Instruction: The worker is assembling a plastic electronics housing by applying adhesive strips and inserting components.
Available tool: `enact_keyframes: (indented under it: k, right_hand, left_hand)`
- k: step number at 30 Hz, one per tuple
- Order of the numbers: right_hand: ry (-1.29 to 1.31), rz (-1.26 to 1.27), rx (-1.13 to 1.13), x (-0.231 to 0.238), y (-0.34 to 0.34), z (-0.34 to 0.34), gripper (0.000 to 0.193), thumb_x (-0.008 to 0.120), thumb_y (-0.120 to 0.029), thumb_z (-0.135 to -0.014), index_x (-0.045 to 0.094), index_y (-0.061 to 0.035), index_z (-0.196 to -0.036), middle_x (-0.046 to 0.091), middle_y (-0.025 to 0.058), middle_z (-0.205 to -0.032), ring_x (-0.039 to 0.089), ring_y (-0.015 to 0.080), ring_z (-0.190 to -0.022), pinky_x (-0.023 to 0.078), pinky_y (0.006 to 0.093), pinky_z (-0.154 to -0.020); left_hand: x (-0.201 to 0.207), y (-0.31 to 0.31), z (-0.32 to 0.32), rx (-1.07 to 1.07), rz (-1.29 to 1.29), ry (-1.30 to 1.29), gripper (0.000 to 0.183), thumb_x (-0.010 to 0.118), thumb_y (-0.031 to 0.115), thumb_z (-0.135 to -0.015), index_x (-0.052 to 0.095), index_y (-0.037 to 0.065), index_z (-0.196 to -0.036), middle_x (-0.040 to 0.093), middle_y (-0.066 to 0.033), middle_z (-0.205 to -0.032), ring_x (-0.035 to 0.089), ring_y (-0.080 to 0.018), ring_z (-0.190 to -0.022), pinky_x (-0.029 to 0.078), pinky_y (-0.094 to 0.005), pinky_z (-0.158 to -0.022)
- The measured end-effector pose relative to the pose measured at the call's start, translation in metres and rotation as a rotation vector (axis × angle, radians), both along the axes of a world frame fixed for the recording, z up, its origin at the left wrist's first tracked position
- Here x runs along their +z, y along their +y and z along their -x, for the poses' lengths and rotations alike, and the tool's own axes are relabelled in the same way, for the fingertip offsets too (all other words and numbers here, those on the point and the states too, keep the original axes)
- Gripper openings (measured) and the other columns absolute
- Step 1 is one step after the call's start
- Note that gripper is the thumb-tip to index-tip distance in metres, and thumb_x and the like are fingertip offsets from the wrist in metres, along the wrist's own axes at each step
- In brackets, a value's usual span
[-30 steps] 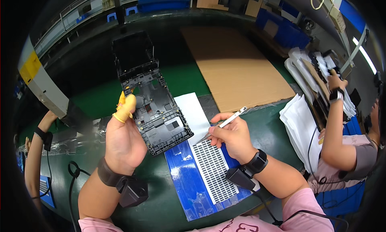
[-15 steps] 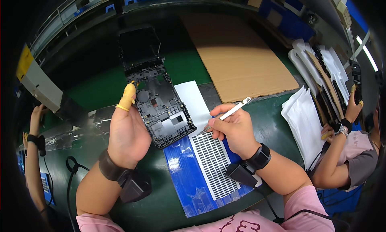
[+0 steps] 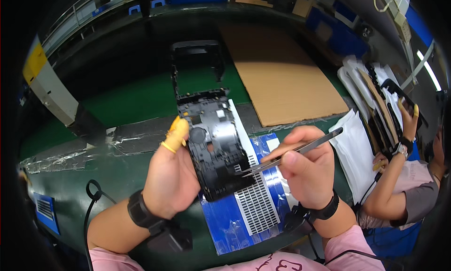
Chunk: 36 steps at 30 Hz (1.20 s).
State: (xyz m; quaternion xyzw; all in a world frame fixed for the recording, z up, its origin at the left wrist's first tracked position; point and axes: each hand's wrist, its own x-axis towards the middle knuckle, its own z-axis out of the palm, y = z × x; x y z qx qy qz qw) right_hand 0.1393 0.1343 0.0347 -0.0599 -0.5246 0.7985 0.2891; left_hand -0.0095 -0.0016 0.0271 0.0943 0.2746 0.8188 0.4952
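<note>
My left hand (image 3: 171,177), a yellow finger cot on its thumb, grips the left edge of a black plastic housing (image 3: 213,144) with an open frame at its far end. A pair of metal tweezers (image 3: 300,151) is pinched in my right hand (image 3: 312,172). Their tips point at the lower right part of the housing; whether they touch it, or hold anything, I cannot tell. Below the housing lies a white sheet of small black stickers (image 3: 258,207) on a blue board (image 3: 218,231), partly covered by the housing.
A brown cardboard sheet (image 3: 286,78) lies across the bench's far side. White wrapping sheets (image 3: 350,144) and upright sleeved parts stand at the right, beside a co-worker's arm (image 3: 392,177). A grey and yellow post (image 3: 54,92) rises at the left. Cables run from my wrist bands.
The housing and my left hand have shifted right and toward me. My right hand has moved right and turned, bringing the tweezer tips over the housing's lower right part.
</note>
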Motion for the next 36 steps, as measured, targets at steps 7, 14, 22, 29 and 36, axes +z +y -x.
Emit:
enact_keyframes:
  k: [7,14,22,29,36]
  right_hand:
    - [-0.055,-0.02,-0.085,-0.002,-0.02,0.007,0.023,0.058,0.001,-0.079,0.047,0.0009,-0.099,0.062,0.0165,-0.077,0.053,0.0108,-0.056,0.044,0.0221,-0.055]
    - [-0.08,0.005,-0.143,-0.01,-0.015,0.004,0.022,0.057,0.003,-0.078,0.048,0.0002,-0.098,0.062,0.0173,-0.075,0.049,0.0085,-0.052,0.036,0.0183,-0.048]
    - [-0.077,-0.028,-0.157,-0.009,-0.02,0.003,0.021,0.057,0.003,-0.079,0.049,0.0004,-0.098,0.063,0.0173,-0.075,0.051,0.0094,-0.054,0.038,0.0192,-0.05]
    - [-0.08,-0.041,-0.155,-0.01,-0.019,0.003,0.022,0.057,0.004,-0.078,0.049,0.0002,-0.098,0.063,0.0158,-0.074,0.052,0.01,-0.055,0.04,0.0202,-0.052]
    - [0.001,-0.023,-0.08,-0.016,-0.015,0.002,0.021,0.059,0.004,-0.08,0.052,0.0017,-0.099,0.063,0.0094,-0.083,0.058,0.0083,-0.073,0.045,0.0186,-0.061]
  left_hand:
    - [0.005,-0.004,-0.027,-0.16,0.048,-0.046,0.044,0.033,0.035,-0.094,0.041,0.004,-0.124,0.051,-0.0124,-0.12,0.051,-0.0241,-0.109,0.041,-0.0385,-0.092]
    - [0.001,-0.002,-0.035,-0.155,0.043,-0.022,0.043,0.035,0.033,-0.093,0.037,0.005,-0.126,0.048,-0.0126,-0.123,0.05,-0.0244,-0.111,0.041,-0.0394,-0.094]
    - [0.002,-0.006,-0.038,-0.148,-0.001,-0.043,0.043,0.036,0.032,-0.093,0.037,0.005,-0.126,0.048,-0.0131,-0.123,0.05,-0.0249,-0.111,0.042,-0.04,-0.093]
    - [0.004,-0.007,-0.04,-0.11,0.065,-0.077,0.044,0.036,0.034,-0.093,0.038,0.004,-0.126,0.05,-0.013,-0.122,0.051,-0.025,-0.11,0.042,-0.0401,-0.093]
    - [0.005,-0.007,-0.041,-0.105,0.018,-0.065,0.043,0.037,0.034,-0.093,0.04,0.004,-0.124,0.051,-0.0124,-0.12,0.052,-0.0242,-0.109,0.042,-0.0391,-0.092]
